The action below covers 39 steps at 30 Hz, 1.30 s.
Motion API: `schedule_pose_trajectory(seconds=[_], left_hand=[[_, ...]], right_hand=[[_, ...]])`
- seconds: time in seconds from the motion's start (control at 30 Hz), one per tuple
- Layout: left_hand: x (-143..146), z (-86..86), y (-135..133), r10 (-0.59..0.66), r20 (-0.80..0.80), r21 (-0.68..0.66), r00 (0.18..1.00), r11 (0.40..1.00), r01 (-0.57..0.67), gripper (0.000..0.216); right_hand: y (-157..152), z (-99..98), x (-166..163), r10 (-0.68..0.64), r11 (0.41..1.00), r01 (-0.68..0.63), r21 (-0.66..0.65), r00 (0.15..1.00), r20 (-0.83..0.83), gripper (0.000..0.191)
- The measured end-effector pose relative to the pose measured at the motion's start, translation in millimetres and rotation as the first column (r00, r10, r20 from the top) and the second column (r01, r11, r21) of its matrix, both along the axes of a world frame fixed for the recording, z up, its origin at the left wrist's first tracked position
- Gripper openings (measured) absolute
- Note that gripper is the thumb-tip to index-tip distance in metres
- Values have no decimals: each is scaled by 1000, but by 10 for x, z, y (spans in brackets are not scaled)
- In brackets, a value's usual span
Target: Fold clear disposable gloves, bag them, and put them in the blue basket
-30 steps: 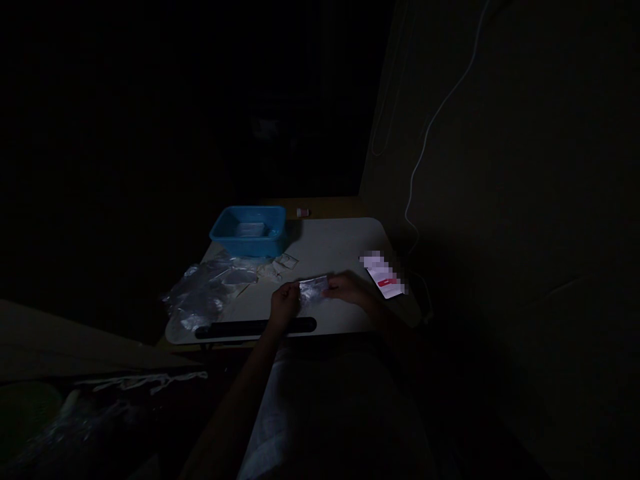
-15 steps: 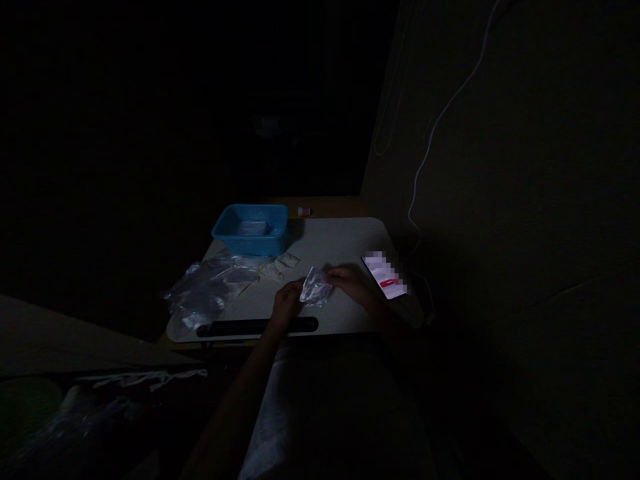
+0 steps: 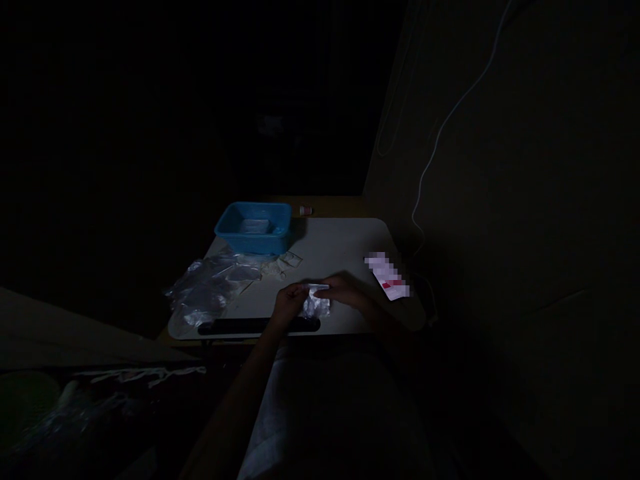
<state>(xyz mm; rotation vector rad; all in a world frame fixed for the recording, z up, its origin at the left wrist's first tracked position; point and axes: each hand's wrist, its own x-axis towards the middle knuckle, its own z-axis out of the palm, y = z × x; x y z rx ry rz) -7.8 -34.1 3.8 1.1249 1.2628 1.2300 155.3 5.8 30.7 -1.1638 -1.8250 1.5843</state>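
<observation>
A small clear plastic bag hangs between my two hands, above the front part of the white table. My left hand is closed on its upper left edge. From the right, my right hand pinches the upper right side, thumb across the front. The light is dim, and what the bag contains, if anything, cannot be made out. Left of my hands lies a heap of clear plastic bags, with small pale pieces beside it.
A blue plastic basin stands at the table's back left with something pale inside. A lit phone lies at the right edge. Behind the table is a small red and white container. A white cable hangs along the right wall.
The plastic bag has turned from a tilted position to hang straight, slightly lower. My right hand has come down and closer to my left hand. The view has shifted slightly.
</observation>
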Motion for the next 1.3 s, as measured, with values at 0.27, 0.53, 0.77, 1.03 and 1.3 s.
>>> schedule_pose_trajectory(seconds=[0.27, 0.53, 0.77, 1.03, 1.3], left_hand=[[6, -40, 6, 41, 19, 0, 999, 999, -41, 27], [7, -7, 5, -29, -56, 14, 998, 999, 30, 30], [-3, -69, 29, 37, -64, 15, 997, 999, -36, 27], [-17, -82, 26, 117, -90, 65, 989, 992, -112, 29], [3, -38, 0, 95, -51, 57, 994, 994, -92, 29]], right_hand=[[11, -64, 54, -122, 992, 122, 5, 991, -49, 17], [63, -95, 4, -147, 988, 147, 50, 989, 6, 20], [6, -43, 33, -71, 996, 73, -57, 997, 31, 15], [-3, 58, 139, -98, 995, 100, -30, 993, 68, 14], [43, -49, 142, -229, 973, 229, 12, 973, -10, 15]])
